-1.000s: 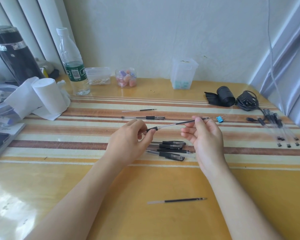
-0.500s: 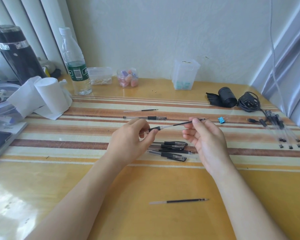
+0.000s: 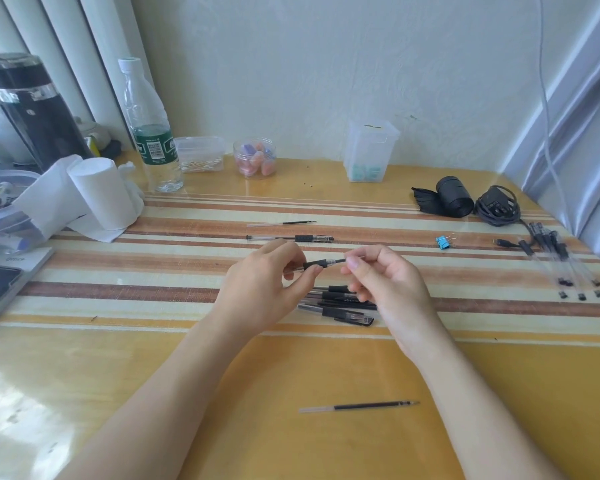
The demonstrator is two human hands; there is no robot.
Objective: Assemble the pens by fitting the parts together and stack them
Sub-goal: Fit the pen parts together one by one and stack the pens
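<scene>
My left hand (image 3: pixel 264 289) grips a clear pen barrel (image 3: pixel 321 263) by its black rubber grip, above the table's middle. My right hand (image 3: pixel 385 282) pinches the thin black refill that enters the barrel's open end; only a short length of the refill shows between the hands. Under the hands lies a stack of assembled black pens (image 3: pixel 340 304). A loose refill (image 3: pixel 359 407) lies near the front edge. Further back lie a second refill (image 3: pixel 281 223) and a pen barrel (image 3: pixel 290 238). A bundle of clear barrels (image 3: pixel 561 265) lies at the right.
A water bottle (image 3: pixel 151 133), tissue roll (image 3: pixel 101 194), small clear containers (image 3: pixel 255 157) and a clear box (image 3: pixel 371 150) line the back. A blue binder clip (image 3: pixel 442 242), a black roll (image 3: pixel 454 197) and a coiled cable (image 3: pixel 497 206) sit at the right. A black canister (image 3: pixel 32 109) stands at the far left.
My right hand has moved left toward my left hand, pushing the refill far into the barrel. Much less of the refill shows now.
</scene>
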